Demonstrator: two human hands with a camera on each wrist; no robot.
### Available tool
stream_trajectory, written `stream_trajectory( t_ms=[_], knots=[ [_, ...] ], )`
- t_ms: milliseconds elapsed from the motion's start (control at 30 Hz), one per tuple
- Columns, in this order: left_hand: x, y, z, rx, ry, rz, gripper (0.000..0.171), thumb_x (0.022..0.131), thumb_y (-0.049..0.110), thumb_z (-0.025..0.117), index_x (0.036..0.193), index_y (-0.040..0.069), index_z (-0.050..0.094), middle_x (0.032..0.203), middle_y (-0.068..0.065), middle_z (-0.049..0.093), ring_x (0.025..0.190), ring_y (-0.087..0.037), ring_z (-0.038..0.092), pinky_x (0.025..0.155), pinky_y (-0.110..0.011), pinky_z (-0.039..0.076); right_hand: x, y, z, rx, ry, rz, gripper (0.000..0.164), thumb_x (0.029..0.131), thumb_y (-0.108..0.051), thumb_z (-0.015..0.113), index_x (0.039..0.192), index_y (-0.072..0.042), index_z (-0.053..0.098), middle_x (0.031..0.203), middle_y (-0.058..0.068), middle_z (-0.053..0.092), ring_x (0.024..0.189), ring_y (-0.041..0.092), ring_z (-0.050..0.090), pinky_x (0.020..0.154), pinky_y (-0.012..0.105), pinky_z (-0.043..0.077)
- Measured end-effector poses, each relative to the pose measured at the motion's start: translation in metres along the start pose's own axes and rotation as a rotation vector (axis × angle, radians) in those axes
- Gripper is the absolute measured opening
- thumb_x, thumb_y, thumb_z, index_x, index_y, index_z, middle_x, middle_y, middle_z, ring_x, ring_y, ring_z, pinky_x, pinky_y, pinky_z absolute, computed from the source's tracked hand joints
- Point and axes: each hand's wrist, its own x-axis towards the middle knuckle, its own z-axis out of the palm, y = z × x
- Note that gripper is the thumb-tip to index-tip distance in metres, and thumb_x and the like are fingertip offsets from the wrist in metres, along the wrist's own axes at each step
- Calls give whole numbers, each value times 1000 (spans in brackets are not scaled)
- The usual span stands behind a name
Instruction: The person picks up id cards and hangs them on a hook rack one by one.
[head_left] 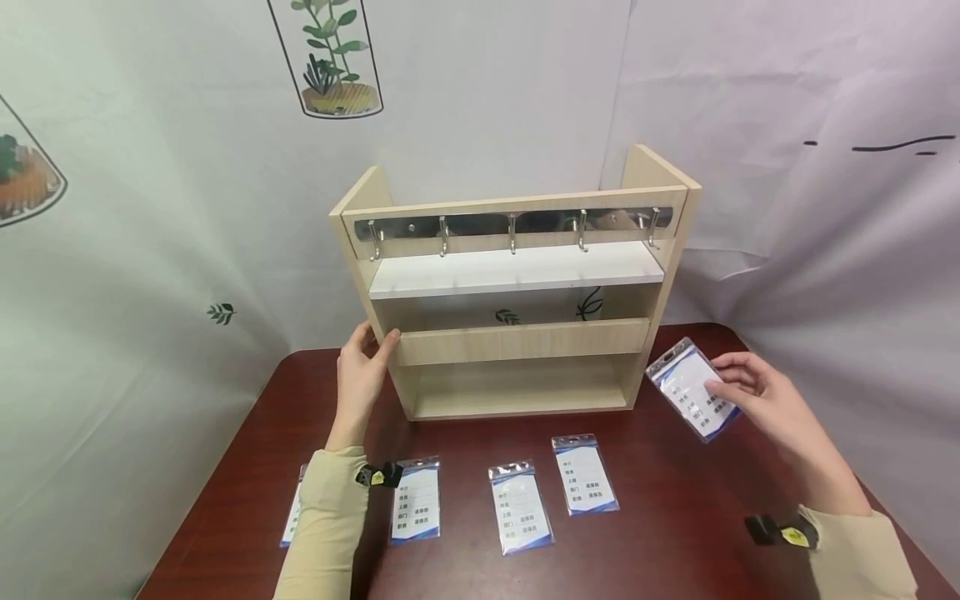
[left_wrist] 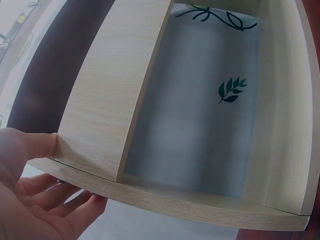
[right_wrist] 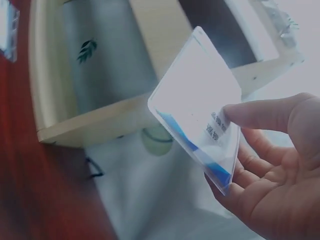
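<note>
A light wooden shelf rack (head_left: 522,342) with a row of metal hooks (head_left: 512,234) stands at the back of the table. My left hand (head_left: 362,375) grips its left side panel, thumb in front and fingers behind, as the left wrist view also shows. Off the rack's right side, my right hand (head_left: 765,400) pinches a badge holder (head_left: 693,390) by its right edge, the card tilted in the air. In the right wrist view the badge holder (right_wrist: 200,105) is between thumb and fingers, its upper part washed out by glare.
Several more badge holders lie on the dark red table (head_left: 637,558): one (head_left: 587,475) right of the middle, one (head_left: 521,508) in the middle, one (head_left: 416,500) further left. Another badge holder (head_left: 292,517) is partly hidden by the left sleeve. A white printed curtain (head_left: 487,100) hangs behind.
</note>
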Motion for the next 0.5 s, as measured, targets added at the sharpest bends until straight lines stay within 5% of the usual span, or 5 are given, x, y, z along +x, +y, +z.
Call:
stream_trajectory(
  t_ms=[233, 500],
  knots=[
    [-3, 0, -1, 0, 12, -12, 54, 98, 31, 69, 142, 3, 55, 135, -20, 61, 116, -32, 63, 92, -47, 52, 7, -24, -1, 104, 102, -32, 30, 93, 2, 69, 111, -20, 61, 90, -18, 70, 78, -3, 65, 68, 11, 48],
    [-1, 2, 0, -25, 8, -5, 56, 97, 32, 70, 142, 2, 55, 135, -22, 61, 115, -33, 63, 93, -51, 51, 21, -53, 5, 446, 233, -106, 29, 89, 10, 69, 108, -11, 64, 87, -6, 72, 76, 2, 68, 68, 11, 49]
  ],
)
